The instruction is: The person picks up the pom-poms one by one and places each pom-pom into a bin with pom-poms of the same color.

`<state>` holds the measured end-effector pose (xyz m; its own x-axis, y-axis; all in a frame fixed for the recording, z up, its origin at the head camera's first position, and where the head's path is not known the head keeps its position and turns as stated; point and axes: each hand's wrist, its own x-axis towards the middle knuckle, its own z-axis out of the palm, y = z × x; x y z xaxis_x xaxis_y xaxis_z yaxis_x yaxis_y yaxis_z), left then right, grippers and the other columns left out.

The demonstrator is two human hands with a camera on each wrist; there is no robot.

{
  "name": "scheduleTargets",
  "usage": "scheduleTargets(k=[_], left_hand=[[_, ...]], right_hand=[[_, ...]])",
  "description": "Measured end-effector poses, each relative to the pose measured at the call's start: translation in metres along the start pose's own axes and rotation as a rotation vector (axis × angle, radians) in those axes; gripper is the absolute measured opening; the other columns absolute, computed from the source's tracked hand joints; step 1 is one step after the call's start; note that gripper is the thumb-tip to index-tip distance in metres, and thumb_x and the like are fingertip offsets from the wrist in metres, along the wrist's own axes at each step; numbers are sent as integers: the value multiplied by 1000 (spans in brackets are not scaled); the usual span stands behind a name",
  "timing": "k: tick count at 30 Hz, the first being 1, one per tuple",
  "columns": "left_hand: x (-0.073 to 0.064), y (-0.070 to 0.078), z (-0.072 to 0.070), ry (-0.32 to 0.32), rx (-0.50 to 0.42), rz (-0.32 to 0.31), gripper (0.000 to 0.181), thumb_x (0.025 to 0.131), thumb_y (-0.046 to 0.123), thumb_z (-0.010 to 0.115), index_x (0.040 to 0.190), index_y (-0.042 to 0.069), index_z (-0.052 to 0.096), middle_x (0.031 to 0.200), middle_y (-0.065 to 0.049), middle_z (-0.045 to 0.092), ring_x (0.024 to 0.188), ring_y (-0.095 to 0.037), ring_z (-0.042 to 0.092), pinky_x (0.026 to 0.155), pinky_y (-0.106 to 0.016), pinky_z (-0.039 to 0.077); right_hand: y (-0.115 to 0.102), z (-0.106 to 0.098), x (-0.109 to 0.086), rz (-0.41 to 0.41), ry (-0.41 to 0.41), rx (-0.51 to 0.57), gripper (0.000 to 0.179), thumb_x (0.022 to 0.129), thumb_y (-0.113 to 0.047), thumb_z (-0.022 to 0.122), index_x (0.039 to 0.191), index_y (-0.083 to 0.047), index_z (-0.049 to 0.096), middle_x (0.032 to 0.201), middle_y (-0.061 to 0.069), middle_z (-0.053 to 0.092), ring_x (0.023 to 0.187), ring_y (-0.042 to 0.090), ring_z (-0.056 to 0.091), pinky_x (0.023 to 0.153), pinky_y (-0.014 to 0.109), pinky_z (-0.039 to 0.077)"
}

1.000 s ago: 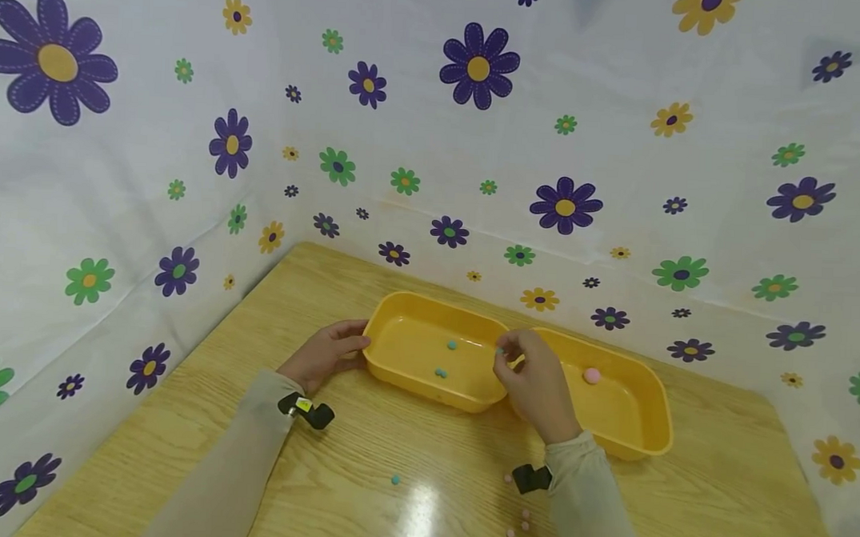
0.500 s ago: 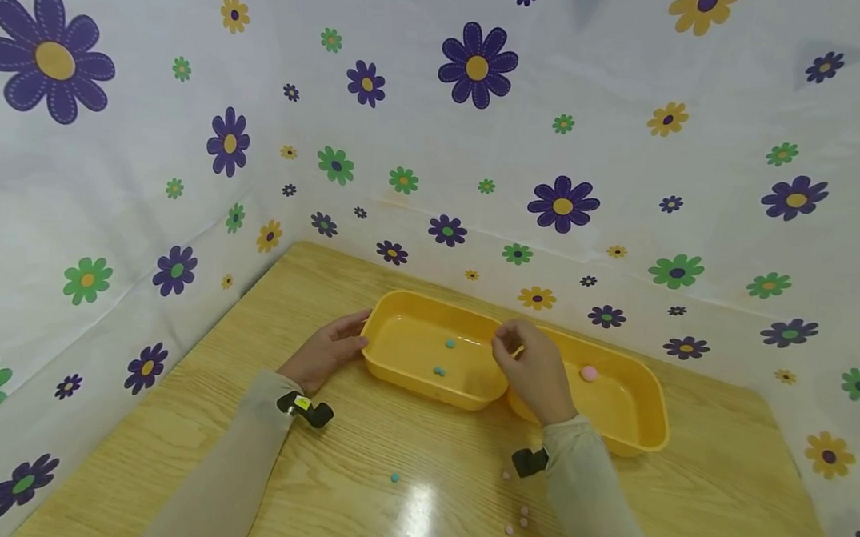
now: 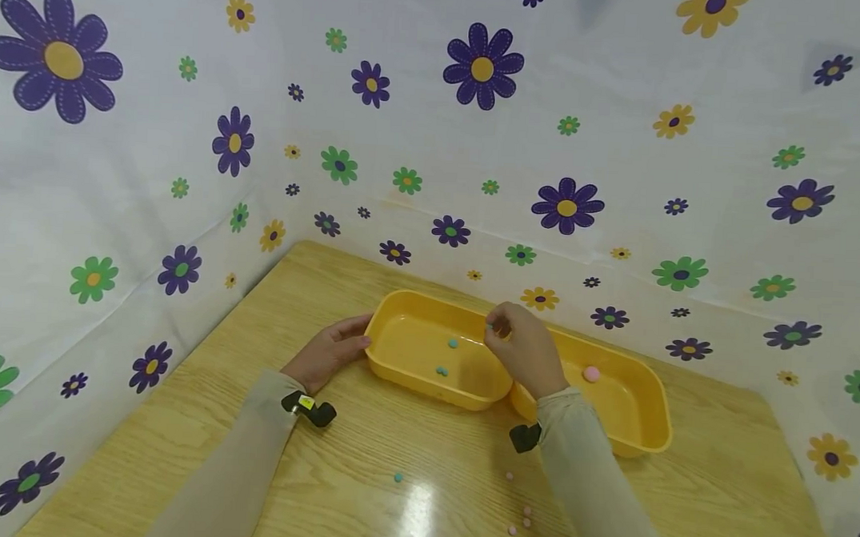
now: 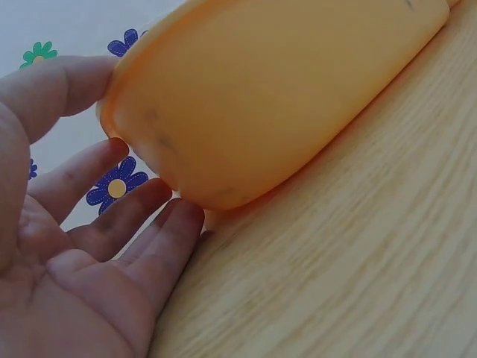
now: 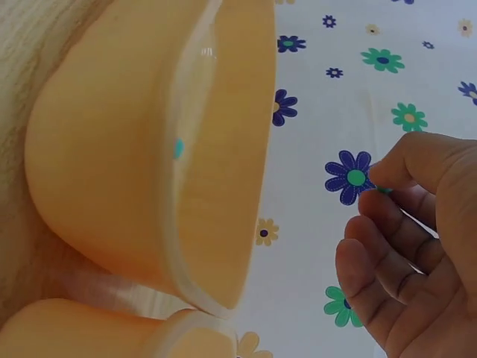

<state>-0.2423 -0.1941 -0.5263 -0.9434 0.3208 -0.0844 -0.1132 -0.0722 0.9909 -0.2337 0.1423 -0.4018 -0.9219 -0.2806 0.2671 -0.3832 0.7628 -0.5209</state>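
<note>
The right hand, pinching a small blue bead, has edged toward eleven o'clock, so the bead now hangs unreleased above the two-o'clock side of the left yellow tray, while the left hand, fingers spread, touches its nine-o'clock end.

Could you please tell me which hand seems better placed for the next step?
Probably the right hand, for releasing the small turquoise bead it pinches near the left yellow rectangular plastic tray; the left hand touches that tray's left end.
</note>
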Motion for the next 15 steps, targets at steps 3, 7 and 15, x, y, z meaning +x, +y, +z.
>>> scheduleTargets(k=[3, 7, 15], left_hand=[[0, -1, -1, 4, 11, 0, 61, 101, 27, 69, 157, 17, 46, 158, -6, 48, 134, -25, 56, 107, -31, 50], [0, -1, -2, 8, 33, 3, 61, 101, 29, 69, 157, 18, 47, 158, -6, 48, 134, -25, 56, 108, -32, 49], [-1, -1, -2, -16, -4, 9, 58, 103, 23, 66, 157, 16, 45, 159, -7, 46, 138, -27, 53, 109, -32, 48]], right_hand=[[-3, 1, 11, -19, -55, -42, 6, 95, -13, 70, 99, -8, 69, 90, 5, 68, 83, 23, 61, 79, 40, 56], [-3, 2, 27, -45, -139, -102, 4, 97, -14, 68, 97, -10, 69, 87, 3, 67, 78, 21, 59, 74, 38, 53], [-3, 9, 57, -20, -387, -225, 6, 94, -11, 69, 100, -9, 71, 94, 4, 70, 86, 23, 62, 83, 42, 54]])
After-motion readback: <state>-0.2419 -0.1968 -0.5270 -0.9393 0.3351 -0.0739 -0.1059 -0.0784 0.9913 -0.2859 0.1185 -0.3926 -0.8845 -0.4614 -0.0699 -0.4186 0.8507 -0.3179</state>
